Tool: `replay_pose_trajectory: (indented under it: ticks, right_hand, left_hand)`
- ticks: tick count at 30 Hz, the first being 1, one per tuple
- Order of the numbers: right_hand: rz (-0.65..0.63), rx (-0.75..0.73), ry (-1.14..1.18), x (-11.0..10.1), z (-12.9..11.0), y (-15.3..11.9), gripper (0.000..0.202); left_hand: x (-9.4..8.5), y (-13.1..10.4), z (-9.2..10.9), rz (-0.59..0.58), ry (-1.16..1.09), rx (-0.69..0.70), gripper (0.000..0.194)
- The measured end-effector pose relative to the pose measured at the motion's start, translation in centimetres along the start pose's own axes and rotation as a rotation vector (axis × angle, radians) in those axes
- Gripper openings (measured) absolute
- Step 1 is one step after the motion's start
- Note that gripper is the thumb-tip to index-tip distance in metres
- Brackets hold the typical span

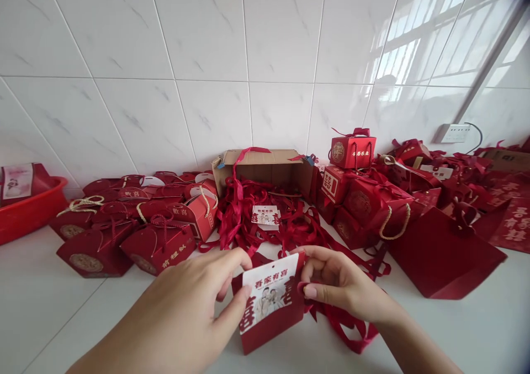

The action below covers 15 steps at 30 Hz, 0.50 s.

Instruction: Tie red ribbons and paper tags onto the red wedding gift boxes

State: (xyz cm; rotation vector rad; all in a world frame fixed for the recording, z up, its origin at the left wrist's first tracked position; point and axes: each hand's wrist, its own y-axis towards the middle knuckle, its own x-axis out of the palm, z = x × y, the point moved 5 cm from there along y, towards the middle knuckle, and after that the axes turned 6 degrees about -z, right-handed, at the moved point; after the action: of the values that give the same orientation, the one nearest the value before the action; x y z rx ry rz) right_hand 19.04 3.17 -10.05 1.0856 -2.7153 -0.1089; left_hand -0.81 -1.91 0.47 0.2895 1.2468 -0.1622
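A small dark-red gift box (275,331) stands upright in front of me. Against its face lies a white card (269,292) with red characters and a drawing of people. My left hand (194,302) grips the left edge of card and box, thumb on the front and fingers behind. At the right edge, my right hand (345,285) is closed, thumb and fingertips pinched on a red ribbon (358,341) that trails onto the table. The fingers behind the box are partly hidden.
Behind the box, a cardboard box (265,170) on its side spills red ribbons (244,219), with several similar cards (265,216) on them. Finished-looking red boxes (159,247) crowd the left; more boxes (364,200) are stacked right, beside a large red bag (443,255). A red basin (28,211) sits far left.
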Motion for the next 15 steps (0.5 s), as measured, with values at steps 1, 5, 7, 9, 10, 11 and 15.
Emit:
replay_pose_trajectory:
  ticks: [1, 5, 7, 9, 10, 11, 15]
  right_hand:
    - [-0.002, 0.001, -0.002, 0.0, 0.0, 0.0, 0.05]
    - [-0.006, -0.01, -0.008, 0.0, -0.1, 0.0, 0.049]
    - [-0.006, -0.011, -0.004, 0.0, -0.2, 0.1, 0.049]
    - [-0.008, -0.013, -0.001, 0.0, -0.2, 0.1, 0.049]
    - [-0.008, -0.015, 0.0, 0.0, -0.3, 0.1, 0.05]
    - [-0.009, -0.016, 0.001, 0.1, -0.3, 0.1, 0.05]
    - [-0.018, -0.006, -0.002, 0.1, -0.3, 0.2, 0.053]
  left_hand:
    - [0.2, 0.2, 0.0, -0.047, 0.035, -0.012, 0.015]
    - [0.4, 1.2, 0.2, -0.031, 0.034, -0.016, 0.027]
    - [0.9, 1.6, 0.3, -0.053, -0.01, 0.01, 0.027]
    - [1.5, 2.0, 0.3, -0.121, -0.045, 0.012, 0.025]
    - [1.8, 2.2, 0.3, -0.149, -0.057, 0.0, 0.025]
    - [2.0, 2.3, 0.3, -0.167, -0.063, -0.015, 0.025]
    - [2.0, 2.5, 0.6, -0.179, -0.056, -0.039, 0.026]
